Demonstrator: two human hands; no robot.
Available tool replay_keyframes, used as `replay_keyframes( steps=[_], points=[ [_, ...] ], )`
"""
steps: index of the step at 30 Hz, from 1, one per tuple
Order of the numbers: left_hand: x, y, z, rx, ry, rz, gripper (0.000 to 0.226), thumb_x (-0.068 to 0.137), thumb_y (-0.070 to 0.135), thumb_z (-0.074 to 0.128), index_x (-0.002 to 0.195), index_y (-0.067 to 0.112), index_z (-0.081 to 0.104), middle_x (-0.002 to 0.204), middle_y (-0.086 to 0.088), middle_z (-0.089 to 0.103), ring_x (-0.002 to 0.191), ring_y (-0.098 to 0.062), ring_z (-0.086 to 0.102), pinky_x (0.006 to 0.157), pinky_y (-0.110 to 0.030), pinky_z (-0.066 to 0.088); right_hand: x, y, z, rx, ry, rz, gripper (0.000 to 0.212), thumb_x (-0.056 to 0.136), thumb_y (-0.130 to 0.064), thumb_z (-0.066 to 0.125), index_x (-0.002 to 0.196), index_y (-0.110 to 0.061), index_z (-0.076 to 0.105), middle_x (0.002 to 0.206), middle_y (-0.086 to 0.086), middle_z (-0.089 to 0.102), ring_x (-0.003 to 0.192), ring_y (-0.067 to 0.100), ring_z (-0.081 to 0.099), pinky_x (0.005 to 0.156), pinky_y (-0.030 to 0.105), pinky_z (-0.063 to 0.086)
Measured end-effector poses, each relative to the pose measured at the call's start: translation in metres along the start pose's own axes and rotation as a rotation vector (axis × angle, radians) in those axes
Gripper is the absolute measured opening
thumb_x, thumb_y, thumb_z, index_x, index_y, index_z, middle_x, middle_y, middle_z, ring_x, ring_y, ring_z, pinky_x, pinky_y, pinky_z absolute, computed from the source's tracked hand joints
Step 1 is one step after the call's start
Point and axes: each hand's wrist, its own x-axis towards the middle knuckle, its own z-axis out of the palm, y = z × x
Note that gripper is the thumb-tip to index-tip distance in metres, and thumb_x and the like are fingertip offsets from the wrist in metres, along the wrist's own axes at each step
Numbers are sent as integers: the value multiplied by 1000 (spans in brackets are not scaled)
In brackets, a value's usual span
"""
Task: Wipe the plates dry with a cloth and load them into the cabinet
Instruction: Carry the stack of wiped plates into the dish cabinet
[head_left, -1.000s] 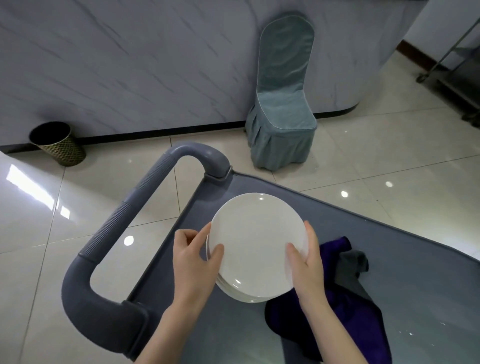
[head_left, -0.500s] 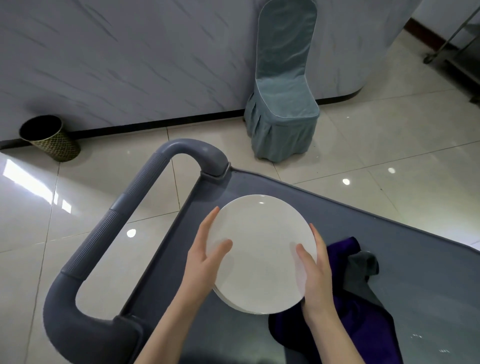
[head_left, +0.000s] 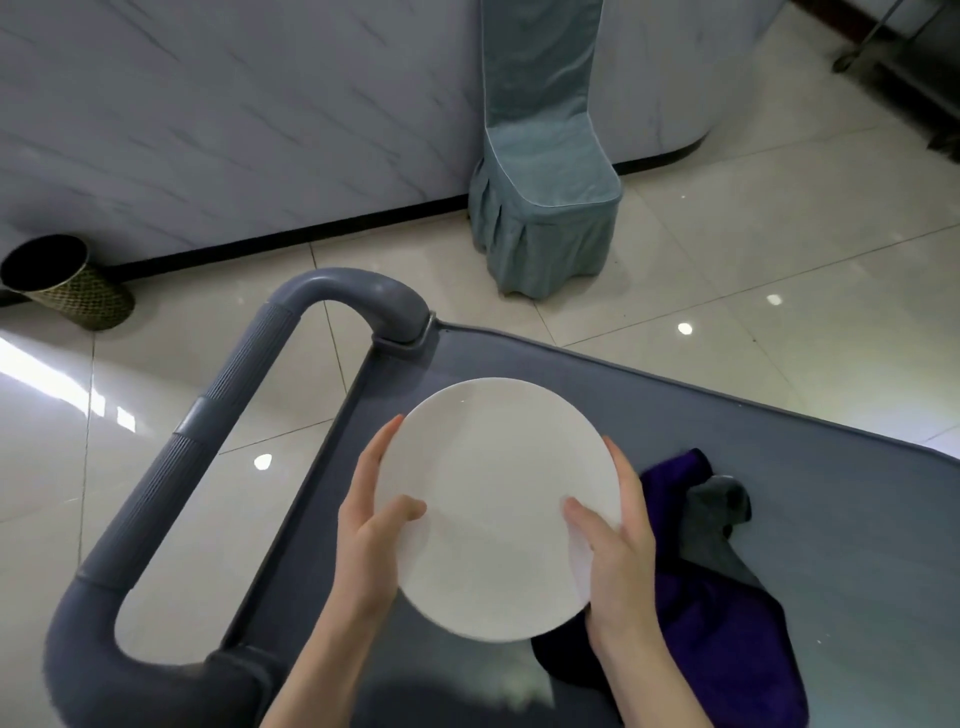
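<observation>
The left hand (head_left: 369, 530) and right hand (head_left: 618, 551) grip opposite edges of a white plate (head_left: 493, 499), thumbs on its top face, holding it between them over the grey cart (head_left: 857, 519). A purple cloth (head_left: 717, 623) lies crumpled on the cart just right of the right hand. The handle (head_left: 208, 431) runs left of the left hand, with a chair (head_left: 545, 197) and bin (head_left: 67, 283) beyond.

We log a grey cart (head_left: 857, 545): flat rimmed tray top, looped handle (head_left: 223, 410) at its left end. On the tray lie a crumpled purple cloth (head_left: 727, 649) and a grey cloth (head_left: 717, 514), touching. Cart stands on glossy pale floor (head_left: 727, 270).
</observation>
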Motion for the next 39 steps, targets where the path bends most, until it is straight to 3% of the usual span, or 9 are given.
replay_keyframes(
  steps=[7, 12, 16, 21, 24, 29, 32, 36, 39],
  points=[
    [-10, 25, -7, 15, -13, 71, 80, 61, 13, 55, 132, 49, 54, 121, 26, 62, 102, -2, 63, 78, -34, 52, -13, -23, 5, 7, -74, -38, 68, 79, -11, 65, 132, -52, 54, 132, -19, 62, 118, 7, 63, 83, 25, 58],
    [-22, 44, -1, 29, -47, 98, 79, 62, 14, 58, 131, 54, 53, 124, 23, 62, 109, -12, 62, 81, -36, 53, -28, -43, 2, 28, -76, -91, 66, 82, -6, 64, 132, -48, 56, 130, -20, 63, 116, 6, 63, 83, 21, 57],
    [-38, 55, 18, 59, -112, 128, 79, 61, 16, 58, 129, 55, 54, 119, 20, 65, 106, -12, 62, 79, -34, 52, -49, -57, -17, 73, 24, -101, 68, 89, 7, 59, 128, -48, 60, 126, -20, 66, 113, 6, 65, 79, 23, 58],
    [-77, 62, 74, 112, -264, 178, 76, 58, 20, 60, 124, 58, 55, 118, 27, 62, 110, -2, 56, 79, -33, 44, -98, -84, -72, 113, 243, -148, 66, 85, 2, 63, 122, -52, 62, 124, -19, 67, 115, 12, 65, 93, 41, 53],
    [-115, 56, 119, 148, -450, 170, 72, 59, 19, 59, 122, 56, 57, 110, 29, 64, 108, -10, 58, 82, -40, 50, -145, -97, -122, 151, 405, -193, 66, 87, 6, 60, 121, -50, 63, 122, -19, 68, 113, 12, 66, 91, 39, 54],
    [-220, 31, 199, 196, -833, 106, 69, 58, 15, 58, 116, 54, 62, 112, 19, 68, 101, -14, 65, 77, -42, 57, -268, -106, -212, 129, 759, -292, 63, 70, -18, 61, 120, -56, 61, 125, -17, 67, 116, 12, 64, 96, 40, 53],
    [-314, 6, 237, 260, -1065, 88, 69, 57, 16, 58, 117, 51, 62, 114, 18, 68, 108, -22, 63, 82, -53, 57, -361, -97, -265, 163, 1002, -352, 63, 74, -12, 64, 120, -55, 61, 128, -17, 64, 120, 18, 61, 99, 51, 52],
    [-453, -38, 271, 329, -1374, 97, 69, 55, 17, 56, 112, 56, 61, 115, 13, 67, 98, -19, 66, 56, -28, 56, -497, -76, -321, 235, 1312, -401, 62, 82, -8, 65, 124, -53, 59, 133, -15, 59, 122, 22, 58, 98, 55, 52],
    [-556, -72, 281, 350, -1601, 33, 70, 54, 15, 58, 111, 55, 63, 114, 8, 69, 96, -20, 67, 57, -25, 54, -594, -60, -343, 323, 1538, -482, 62, 72, -13, 70, 122, -48, 60, 126, -13, 64, 115, 18, 61, 94, 49, 54]
  ],
)
